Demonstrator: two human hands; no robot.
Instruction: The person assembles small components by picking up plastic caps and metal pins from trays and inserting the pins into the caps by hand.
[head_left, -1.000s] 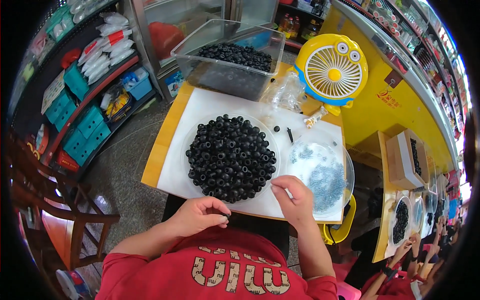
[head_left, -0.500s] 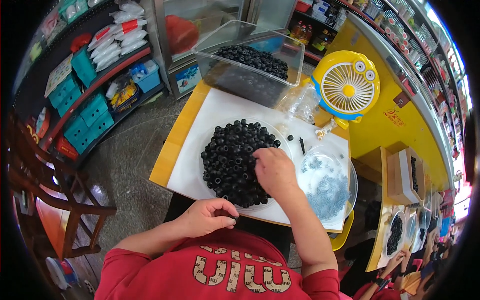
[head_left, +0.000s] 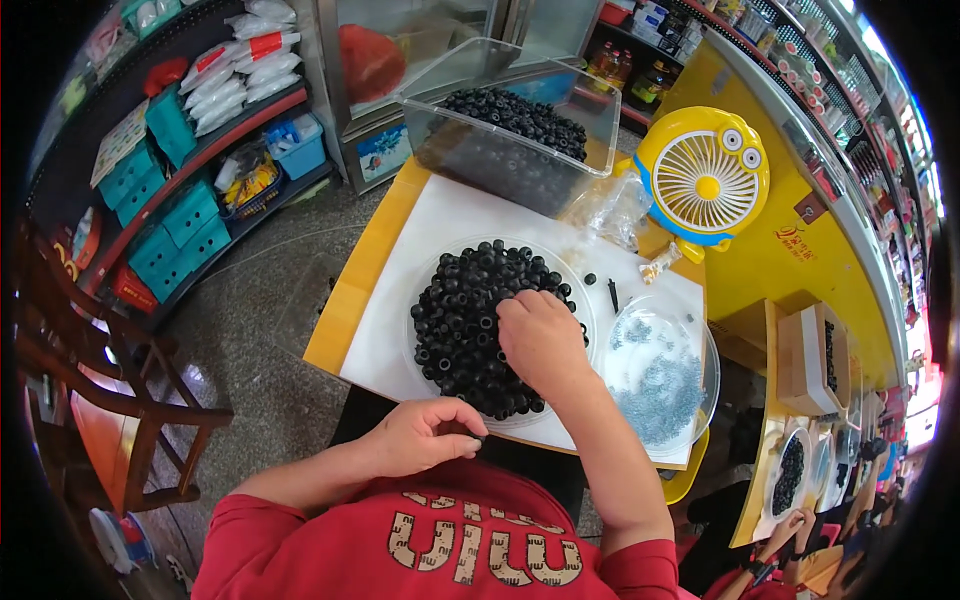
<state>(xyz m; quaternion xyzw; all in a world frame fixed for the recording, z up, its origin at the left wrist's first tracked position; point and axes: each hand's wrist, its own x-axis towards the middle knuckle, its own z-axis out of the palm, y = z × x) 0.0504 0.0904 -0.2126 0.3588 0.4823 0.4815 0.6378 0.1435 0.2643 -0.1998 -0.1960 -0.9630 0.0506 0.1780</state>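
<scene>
A heap of small black round pieces with holes fills a clear shallow dish on the white-topped table. My right hand reaches onto the heap's right side with its fingers bent together; its fingertips face away, so what they hold is hidden. Nearer to me, just off the dish's front edge, my left hand is closed in a pinch. A bit of a small black piece shows at its thumb and fingertip. To the right, a round clear dish contains many tiny pale-blue translucent pieces.
A large clear bin of black pieces stands at the table's far edge. Beside it are crumpled plastic film and a yellow fan. One loose black piece and a thin black part lie between the dishes. Another person's hands work at far right.
My right hand has shifted slightly left over the heap. My left hand keeps its pinch in nearly the same place. The whole view has shifted a little.
</scene>
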